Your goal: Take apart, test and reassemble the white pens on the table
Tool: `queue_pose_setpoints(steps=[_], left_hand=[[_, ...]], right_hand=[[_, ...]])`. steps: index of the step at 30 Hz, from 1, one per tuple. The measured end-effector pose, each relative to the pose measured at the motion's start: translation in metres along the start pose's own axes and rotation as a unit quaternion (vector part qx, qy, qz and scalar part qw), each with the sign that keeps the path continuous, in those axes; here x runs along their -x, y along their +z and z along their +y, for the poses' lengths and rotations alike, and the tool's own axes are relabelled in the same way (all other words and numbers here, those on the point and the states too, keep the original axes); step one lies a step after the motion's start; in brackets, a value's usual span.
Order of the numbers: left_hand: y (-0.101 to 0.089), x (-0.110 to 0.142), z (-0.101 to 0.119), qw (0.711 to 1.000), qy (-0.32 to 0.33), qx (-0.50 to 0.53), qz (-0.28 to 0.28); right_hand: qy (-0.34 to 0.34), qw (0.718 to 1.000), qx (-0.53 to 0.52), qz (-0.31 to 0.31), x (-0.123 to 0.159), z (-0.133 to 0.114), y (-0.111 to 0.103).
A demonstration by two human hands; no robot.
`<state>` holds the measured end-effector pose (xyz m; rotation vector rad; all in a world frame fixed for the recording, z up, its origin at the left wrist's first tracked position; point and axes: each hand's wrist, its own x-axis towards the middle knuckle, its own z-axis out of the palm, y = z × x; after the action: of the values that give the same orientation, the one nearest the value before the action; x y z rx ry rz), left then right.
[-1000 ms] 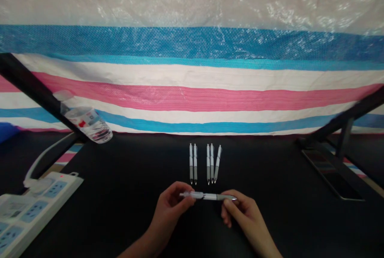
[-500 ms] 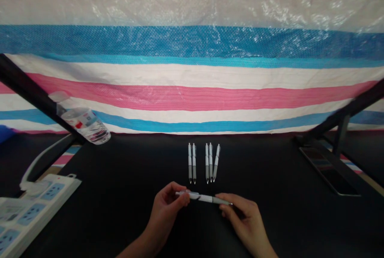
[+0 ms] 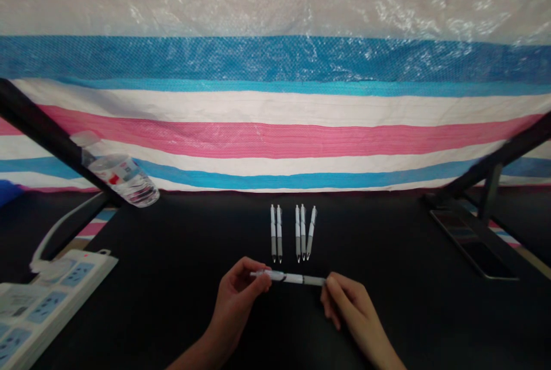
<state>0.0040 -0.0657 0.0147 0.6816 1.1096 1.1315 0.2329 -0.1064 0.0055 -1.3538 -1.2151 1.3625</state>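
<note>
A white pen (image 3: 294,279) with a grey grip is held level above the black table, its clicker end to the left. My left hand (image 3: 241,289) pinches the clip end between thumb and fingers. My right hand (image 3: 350,304) has its thumb and forefinger closed on the tip end, hiding the point. Beyond my hands, several like pens lie tips toward me: a pair (image 3: 276,233) on the left and a group of three (image 3: 303,233) on the right, the outermost slightly slanted.
On the left are a white power strip (image 3: 77,295) with a plugged cable and a clear plastic bottle (image 3: 129,182) beside a black frame bar. A dark phone (image 3: 473,244) lies at the right. Behind the black table (image 3: 193,226) hangs a striped plastic sheet (image 3: 275,140).
My right hand has shifted slightly right along the pen, and its fingers now cover the tip. The pen has turned nearer to level. My left hand keeps its pinch.
</note>
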Motion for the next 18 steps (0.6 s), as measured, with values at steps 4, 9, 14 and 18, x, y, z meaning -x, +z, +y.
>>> queue_pose_setpoints(steps=[4,9,14,18], left_hand=[[-0.0009,0.0001,-0.0016,1.000,0.008,-0.008,-0.006],[-0.0028,0.0009,-0.0023,1.000,0.009,-0.009,-0.012],[-0.0038,0.0010,-0.0030,1.000,0.013,-0.018,-0.015],[-0.0039,0.0008,-0.0025,0.999,0.022,-0.025,-0.017]], right_hand=[[-0.012,1.000,-0.001,0.009,-0.0017,0.0050,-0.0021],[0.007,1.000,0.013,-0.008,-0.0029,0.0102,-0.0052],[-0.018,0.999,0.008,0.027,-0.0026,0.0055,-0.0039],[-0.001,1.000,-0.004,0.020,-0.0027,0.0015,-0.0015]])
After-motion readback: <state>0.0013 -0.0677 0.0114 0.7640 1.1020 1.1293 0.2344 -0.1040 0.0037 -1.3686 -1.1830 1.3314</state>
